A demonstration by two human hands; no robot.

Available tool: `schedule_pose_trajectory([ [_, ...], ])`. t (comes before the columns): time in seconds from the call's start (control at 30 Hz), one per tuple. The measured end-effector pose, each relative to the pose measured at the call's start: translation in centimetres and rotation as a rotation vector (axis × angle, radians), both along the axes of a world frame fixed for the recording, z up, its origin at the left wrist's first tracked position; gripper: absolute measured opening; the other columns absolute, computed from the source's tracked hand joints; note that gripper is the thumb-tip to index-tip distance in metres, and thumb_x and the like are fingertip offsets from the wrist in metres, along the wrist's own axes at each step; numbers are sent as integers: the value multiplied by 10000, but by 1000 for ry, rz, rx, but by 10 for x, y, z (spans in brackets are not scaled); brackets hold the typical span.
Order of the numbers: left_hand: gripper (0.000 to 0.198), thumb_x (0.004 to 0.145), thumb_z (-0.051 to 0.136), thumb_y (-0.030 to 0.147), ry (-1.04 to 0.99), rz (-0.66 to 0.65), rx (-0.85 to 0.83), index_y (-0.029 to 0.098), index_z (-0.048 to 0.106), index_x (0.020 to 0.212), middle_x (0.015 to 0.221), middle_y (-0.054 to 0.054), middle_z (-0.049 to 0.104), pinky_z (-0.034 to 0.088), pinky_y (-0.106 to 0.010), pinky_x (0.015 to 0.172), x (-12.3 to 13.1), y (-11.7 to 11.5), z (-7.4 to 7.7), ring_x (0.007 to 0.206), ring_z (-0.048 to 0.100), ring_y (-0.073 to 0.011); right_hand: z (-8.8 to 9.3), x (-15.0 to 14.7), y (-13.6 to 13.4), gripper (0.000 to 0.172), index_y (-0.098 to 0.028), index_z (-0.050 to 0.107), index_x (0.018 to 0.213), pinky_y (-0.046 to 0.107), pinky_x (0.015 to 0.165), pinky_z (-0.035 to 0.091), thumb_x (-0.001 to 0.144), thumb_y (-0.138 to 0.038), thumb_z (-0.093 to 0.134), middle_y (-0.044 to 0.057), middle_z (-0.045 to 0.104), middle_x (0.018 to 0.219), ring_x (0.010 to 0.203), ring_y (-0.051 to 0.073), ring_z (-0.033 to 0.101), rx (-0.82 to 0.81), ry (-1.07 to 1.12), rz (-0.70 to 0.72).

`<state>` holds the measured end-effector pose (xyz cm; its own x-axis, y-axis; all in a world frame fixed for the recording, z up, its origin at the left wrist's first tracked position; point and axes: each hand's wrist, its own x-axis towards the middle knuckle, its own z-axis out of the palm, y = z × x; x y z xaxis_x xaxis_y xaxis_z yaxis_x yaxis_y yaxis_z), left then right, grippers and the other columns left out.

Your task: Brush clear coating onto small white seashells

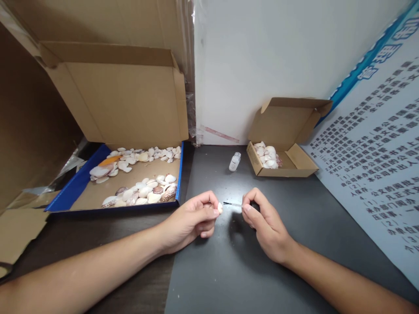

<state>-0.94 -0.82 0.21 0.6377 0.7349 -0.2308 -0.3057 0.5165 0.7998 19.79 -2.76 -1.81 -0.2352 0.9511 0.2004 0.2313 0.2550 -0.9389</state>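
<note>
Between the thumb and fingertips of my left hand [196, 216] is a small whitish seashell [220, 208]. My right hand [263, 218] pinches a thin brush [232, 204] with a dark tip, which points left at the shell. A narrow gap shows between the brush tip and the shell. Something black, perhaps the brush's handle, is partly hidden inside the right hand's grip. Beyond both hands, a small clear bottle [234, 162] with whitish contents stands on the dark grey mat [209, 270].
On the left, an open blue-edged cardboard box [113, 208] holds two groups of shells. At the back right, a smaller open cardboard box [281, 172] contains a pile of white shells [266, 155]. A white panel [248, 65] stands behind, and a printed sheet [369, 174] lines the right side.
</note>
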Motion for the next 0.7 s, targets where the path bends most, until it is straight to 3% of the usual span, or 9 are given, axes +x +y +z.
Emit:
schedule_pose_trajectory([
  [0.23,201,832,674,260,13,-1,1,193,487,799,611,84,347,252,-206,490,0,0,0,477,242,-43,2,-1,2,184,-226,451,878,248,518,321,1004,-357,419,-57,358,665,560,124,345,-28,-14,9],
  [0.37,185,838,666,249,2,-9,-1,190,494,804,624,80,365,251,-204,490,-1,0,-1,479,247,-41,0,-4,0,143,-248,456,971,235,464,296,992,-390,448,-64,353,667,508,113,331,-33,118,-56],
  [0.47,169,849,651,235,1,-12,-11,187,495,804,630,75,373,248,-202,490,-1,0,-1,485,245,-42,16,-10,-5,173,-256,482,936,235,438,277,997,-415,451,-74,336,606,465,110,305,-28,202,-81],
  [0.6,170,841,658,224,-9,-7,-26,191,497,799,599,78,366,251,-199,485,0,0,-2,481,241,-48,52,-8,-28,312,-255,515,783,262,459,335,996,-469,437,-37,389,571,487,133,349,-99,214,27],
  [0.67,172,824,676,220,-24,-1,-31,191,509,796,597,77,373,253,-198,478,0,0,-3,476,243,-46,55,2,-50,307,-268,532,787,292,466,375,969,-505,465,-34,388,533,444,137,348,-196,179,156],
  [0.7,166,820,679,219,-27,5,-34,189,518,796,598,75,382,249,-197,473,0,0,-3,473,245,-45,51,10,-62,309,-268,535,765,297,460,377,952,-510,491,-33,380,508,428,137,345,-148,152,191],
])
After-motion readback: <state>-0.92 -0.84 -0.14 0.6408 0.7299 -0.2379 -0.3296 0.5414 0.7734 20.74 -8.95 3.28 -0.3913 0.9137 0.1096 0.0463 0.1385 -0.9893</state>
